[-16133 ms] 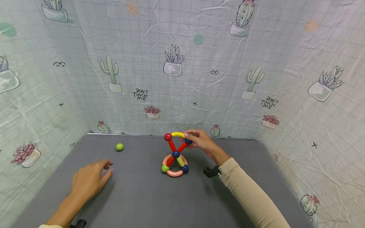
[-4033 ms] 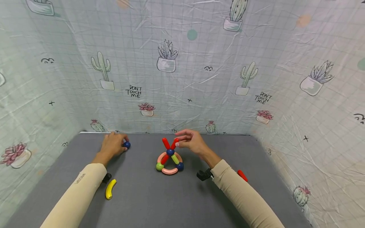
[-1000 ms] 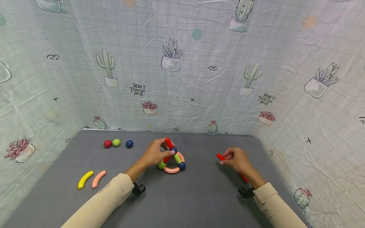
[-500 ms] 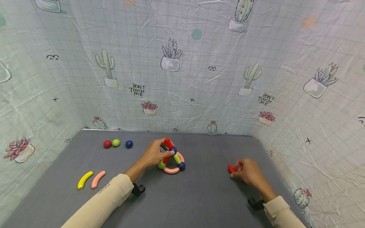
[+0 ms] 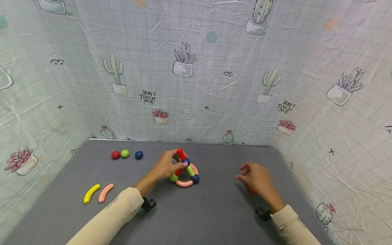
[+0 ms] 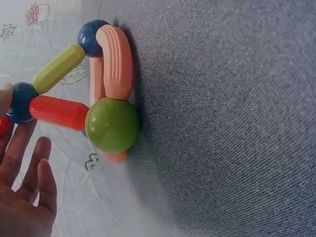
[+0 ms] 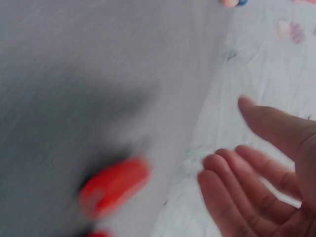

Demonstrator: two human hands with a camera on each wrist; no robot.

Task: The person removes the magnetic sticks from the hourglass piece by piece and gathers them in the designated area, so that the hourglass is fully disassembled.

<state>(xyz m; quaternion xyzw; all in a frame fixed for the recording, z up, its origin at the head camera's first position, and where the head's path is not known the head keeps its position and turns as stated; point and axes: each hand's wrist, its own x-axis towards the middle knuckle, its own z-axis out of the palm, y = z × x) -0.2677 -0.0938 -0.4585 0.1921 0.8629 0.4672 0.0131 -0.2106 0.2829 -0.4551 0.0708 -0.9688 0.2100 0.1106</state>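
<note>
My left hand pinches the dark blue ball at the top of a magnetic stick-and-ball model. A red rod sticks up from that ball. Below it, a red rod and a lime rod run down to a green ball and another blue ball, joined by pink curved rods. At the right, my right hand hovers with nothing in its fingers, above a loose red rod. A second red piece shows at that view's bottom edge.
Loose red, green and blue balls lie at the back left of the grey table. Yellow and pink curved rods lie nearer, left of the left sleeve. A cactus-print sheet encloses the table.
My right hand has set its red rod on the table, let go and lifted slightly. Over the longer span, the model has lost its upper balls and yellow arc. The left hand stays put.
</note>
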